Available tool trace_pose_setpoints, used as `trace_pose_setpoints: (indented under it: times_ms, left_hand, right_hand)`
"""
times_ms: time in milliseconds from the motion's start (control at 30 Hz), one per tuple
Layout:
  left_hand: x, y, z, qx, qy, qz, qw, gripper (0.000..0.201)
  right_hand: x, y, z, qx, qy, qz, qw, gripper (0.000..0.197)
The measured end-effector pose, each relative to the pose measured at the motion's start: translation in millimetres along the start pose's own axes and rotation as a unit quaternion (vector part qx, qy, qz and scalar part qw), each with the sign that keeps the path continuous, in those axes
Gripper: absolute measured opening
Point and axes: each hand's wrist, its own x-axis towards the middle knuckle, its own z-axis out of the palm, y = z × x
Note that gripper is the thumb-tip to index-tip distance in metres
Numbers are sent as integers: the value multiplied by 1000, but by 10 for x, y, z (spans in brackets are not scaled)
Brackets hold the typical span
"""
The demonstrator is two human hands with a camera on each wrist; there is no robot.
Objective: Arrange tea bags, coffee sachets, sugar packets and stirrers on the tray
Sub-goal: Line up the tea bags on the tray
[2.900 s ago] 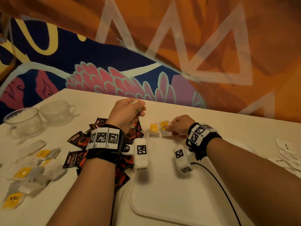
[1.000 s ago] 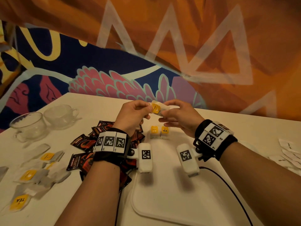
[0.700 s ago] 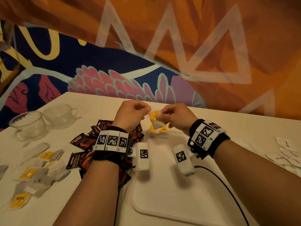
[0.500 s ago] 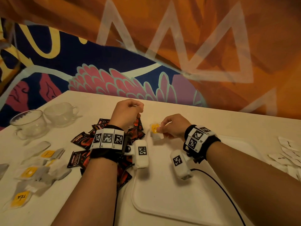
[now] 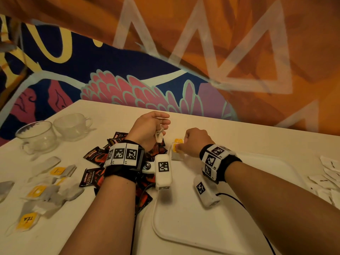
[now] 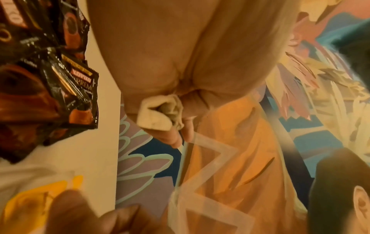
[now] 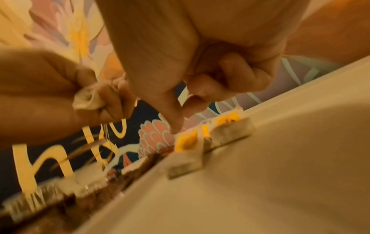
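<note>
My right hand [image 5: 179,147] is low over the far left corner of the white tray [image 5: 202,223], fingers curled. Its thumb and forefinger pinch the yellow tag of a tea bag [image 7: 186,142] that lies on the tray. A second tea bag [image 7: 230,128] lies just beyond it. My left hand [image 5: 160,129] hovers over the pile of black and red coffee sachets [image 5: 94,155] and grips a crumpled tea bag [image 6: 160,114]. Loose tea bags [image 5: 46,190] lie on the table at the left. White sugar packets [image 5: 329,177] lie at the far right. No stirrers show.
Two glass cups [image 5: 36,135] [image 5: 73,124] stand at the back left of the white table. A black cable [image 5: 237,199] runs from my right wrist over the tray. A painted wall [image 5: 165,70] rises right behind the table's far edge.
Both hands held a tea bag up between them. My right hand has since brought it down onto the tray's far left corner. My left hand stays over the sachets with its own bag.
</note>
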Motion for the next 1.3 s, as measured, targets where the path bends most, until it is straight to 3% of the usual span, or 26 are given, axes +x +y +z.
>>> trace_pose_setpoints:
  times_ms: [100,200,300,433,533,600,667,733,833,900,1000,1133,1300]
  left_hand:
    - [14,-10,33,-51,-1,15,999,44]
    - [23,-18,48,-107,-17,31,994,38]
    - [20,-20,69,-140,-36,40,989,37]
    - [-3,-11,99,-180,-70,43,980,40]
    - [-18,16,91,-205,-60,25,977,35]
    - [-30,29,92,-143,-40,9,989,19]
    - [-22,11,85,-23,-46,3,999,23]
    - [-21,-33,93,75,-72,19,994,19]
    - [-15,-78,92,147,-55,62,986,10]
    - [-39,-55,103,136,-66,68,986,13]
    - [-72,-15,142,142,-101,68,982,36]
    - [-79,-29,184,186,-82,82,976,3]
    - [-81,-22,172,90,-61,34,993,10]
  right_hand:
    - [-73,-45,-139,127,17,-40,991,22]
    - [-185,-147,-279,304,-53,-61,949,12]
    - [-236,-203,-340,368,-92,-61,923,20]
    - [-230,-196,-352,396,-32,-70,915,1]
    - [-205,-152,-421,381,3,-76,921,7]
    - [-207,-134,-491,321,13,-111,940,12]
    - [-204,-127,-547,274,14,-141,951,12]
    - [-188,-118,-590,278,17,-147,949,12]
    - [-158,-98,-634,318,33,-133,938,14]
    - [-153,-75,-645,341,34,-121,932,16]
    - [-157,-46,-639,305,25,-129,943,19]
    - [-168,-50,-654,288,23,-136,948,16]
    - [-210,-21,-628,354,2,-93,930,15]
